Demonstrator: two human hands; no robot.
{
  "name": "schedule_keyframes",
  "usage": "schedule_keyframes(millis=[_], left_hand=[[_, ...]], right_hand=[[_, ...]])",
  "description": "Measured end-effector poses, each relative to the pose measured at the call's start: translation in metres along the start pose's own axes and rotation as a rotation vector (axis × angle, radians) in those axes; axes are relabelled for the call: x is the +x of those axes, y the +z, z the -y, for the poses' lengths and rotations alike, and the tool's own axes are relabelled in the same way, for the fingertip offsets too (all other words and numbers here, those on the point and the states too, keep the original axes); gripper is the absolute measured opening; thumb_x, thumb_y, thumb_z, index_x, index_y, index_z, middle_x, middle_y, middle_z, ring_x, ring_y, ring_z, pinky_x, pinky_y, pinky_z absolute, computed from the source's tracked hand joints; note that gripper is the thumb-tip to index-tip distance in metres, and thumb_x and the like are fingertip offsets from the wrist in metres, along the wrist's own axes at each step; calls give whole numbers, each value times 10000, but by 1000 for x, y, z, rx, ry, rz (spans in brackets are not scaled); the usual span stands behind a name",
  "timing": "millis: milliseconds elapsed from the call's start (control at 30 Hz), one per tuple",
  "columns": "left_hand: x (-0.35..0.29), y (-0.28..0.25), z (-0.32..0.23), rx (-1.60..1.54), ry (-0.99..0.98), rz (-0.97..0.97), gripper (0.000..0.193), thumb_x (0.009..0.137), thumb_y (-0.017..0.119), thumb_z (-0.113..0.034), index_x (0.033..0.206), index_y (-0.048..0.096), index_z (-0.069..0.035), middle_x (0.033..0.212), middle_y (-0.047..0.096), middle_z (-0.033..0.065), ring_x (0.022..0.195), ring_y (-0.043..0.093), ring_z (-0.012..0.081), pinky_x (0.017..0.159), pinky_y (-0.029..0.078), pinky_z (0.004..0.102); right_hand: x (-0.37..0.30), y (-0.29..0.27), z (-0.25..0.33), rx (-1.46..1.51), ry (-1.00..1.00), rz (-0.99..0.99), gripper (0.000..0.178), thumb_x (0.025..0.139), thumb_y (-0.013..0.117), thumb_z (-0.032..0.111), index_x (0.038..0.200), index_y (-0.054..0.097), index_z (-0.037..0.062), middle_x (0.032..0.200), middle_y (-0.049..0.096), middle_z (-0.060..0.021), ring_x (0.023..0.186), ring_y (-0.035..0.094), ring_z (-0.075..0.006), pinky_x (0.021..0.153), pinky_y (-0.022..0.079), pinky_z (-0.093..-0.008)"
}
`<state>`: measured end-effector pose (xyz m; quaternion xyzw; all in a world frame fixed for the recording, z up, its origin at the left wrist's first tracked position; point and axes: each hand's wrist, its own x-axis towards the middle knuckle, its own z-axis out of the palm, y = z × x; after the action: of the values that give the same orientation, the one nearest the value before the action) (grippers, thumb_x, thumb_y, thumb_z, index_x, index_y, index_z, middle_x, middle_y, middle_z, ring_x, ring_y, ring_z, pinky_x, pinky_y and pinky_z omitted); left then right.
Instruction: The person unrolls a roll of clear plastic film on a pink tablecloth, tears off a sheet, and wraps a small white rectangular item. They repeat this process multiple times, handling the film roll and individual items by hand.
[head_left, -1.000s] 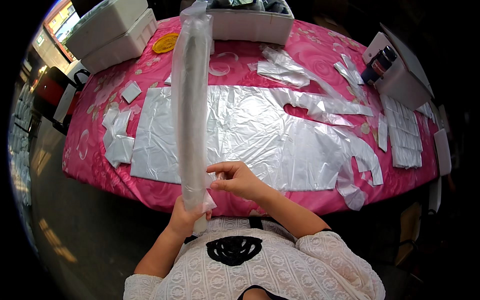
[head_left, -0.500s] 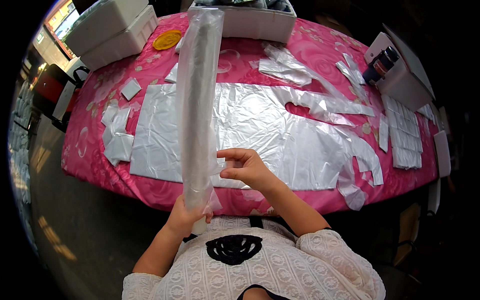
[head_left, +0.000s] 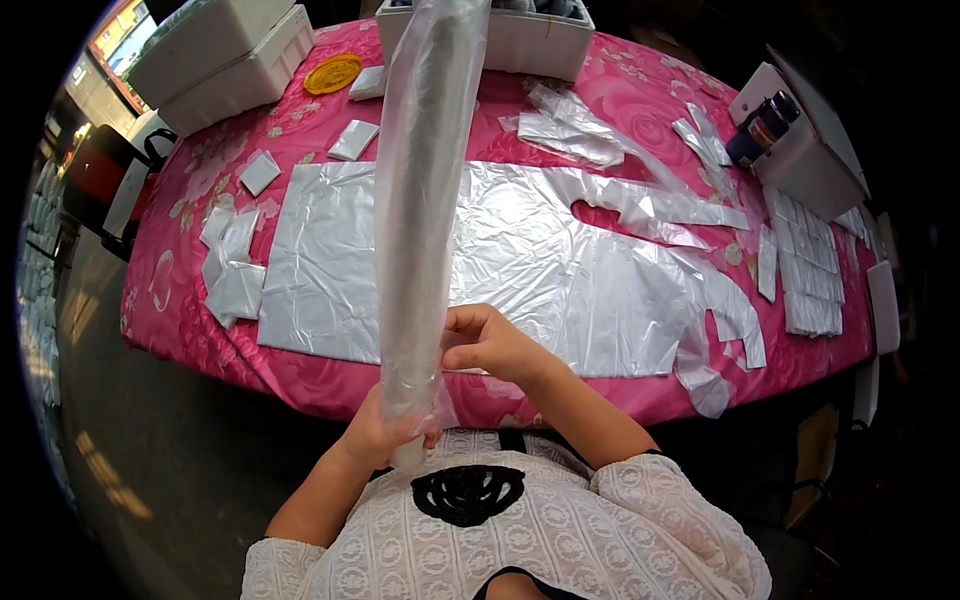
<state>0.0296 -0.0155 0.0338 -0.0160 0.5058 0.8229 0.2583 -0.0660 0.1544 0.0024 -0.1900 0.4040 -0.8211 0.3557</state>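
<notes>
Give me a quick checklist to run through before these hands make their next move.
1. Left hand closed around the lower end of the plastic-wrapped roll: ok.
2. Right hand gripping the wrap: cannot tell; its fingertips are at the roll's right edge.
3. Whole roll visible: not ok; its far end runs up to the picture's top edge.
4. Silvery plastic sheet spread on the table: ok, though the roll hides part of it.
5. Folded packets at the left off the sheet: ok; they lie beside its left end.
6. Yellow disc off the sheet: ok; it lies toward the table's far side.
</notes>
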Motion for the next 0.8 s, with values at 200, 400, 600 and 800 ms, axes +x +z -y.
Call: schedule_keyframes(millis=[200,400,600,800], left_hand=[[9,1,-4,-19,-15,27,405,678,701,-275,919,499,-19,684,520,78,588,532,165,528,439,297],[15,9,-3,-131,-19,21,393,710,691,-325,910,488,-54,649,483,43,530,484,148,490,393,279],[21,6,-5,-235,-65,77,396,727,677,-338,953,487,-73,666,478,36,567,489,145,536,394,279],[22,1,0,-282,-78,108,399,740,672,-336,981,487,-78,674,480,37,575,488,147,558,399,279]], right_hand=[[0,-10,-1,31,-32,-53,123,778,693,99,830,608,26,771,603,-17,689,539,-76,658,456,-213],[0,-12,-9,57,-46,-110,152,790,689,131,845,607,15,760,598,-24,678,532,-85,642,443,-216],[1,-18,-9,127,-65,-113,135,795,680,116,843,603,16,744,587,-26,670,525,-91,636,437,-221],[0,-19,-11,62,-19,-174,131,787,683,112,838,607,19,742,584,-18,673,520,-85,644,434,-223]])
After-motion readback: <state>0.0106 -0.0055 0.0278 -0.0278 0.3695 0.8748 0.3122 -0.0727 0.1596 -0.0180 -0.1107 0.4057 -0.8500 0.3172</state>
